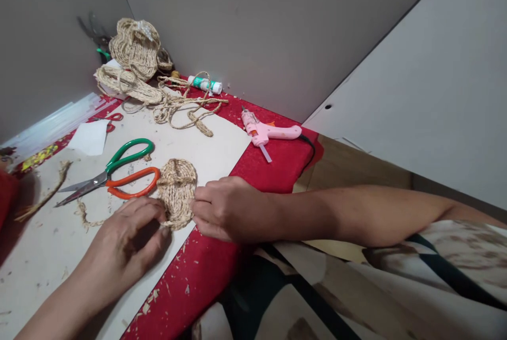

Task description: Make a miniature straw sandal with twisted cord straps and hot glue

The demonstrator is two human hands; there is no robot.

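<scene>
A small oval piece of braided straw rope [180,200], shaped like a little slipper sole with a raised band across it, lies on the white sheet. My left hand [132,237] is curled at its lower left, thumb and fingertips pinched on the edge. My right hand [227,208] is closed against its right edge; the fingertips are hidden behind the knuckles. Scissors [106,175] with one green and one orange handle lie partly open just left of the piece, blades pointing left. A short frayed rope end [84,213] shows beyond my left hand.
A pink glue gun [261,130] rests on the red cloth [273,171], its cable over the edge. Behind are braided straw coils [134,49], a glue stick tube [205,84], small red-handled scissors [112,118], a paper scrap [89,137] and clear sticks [59,118]. Grey panels stand behind.
</scene>
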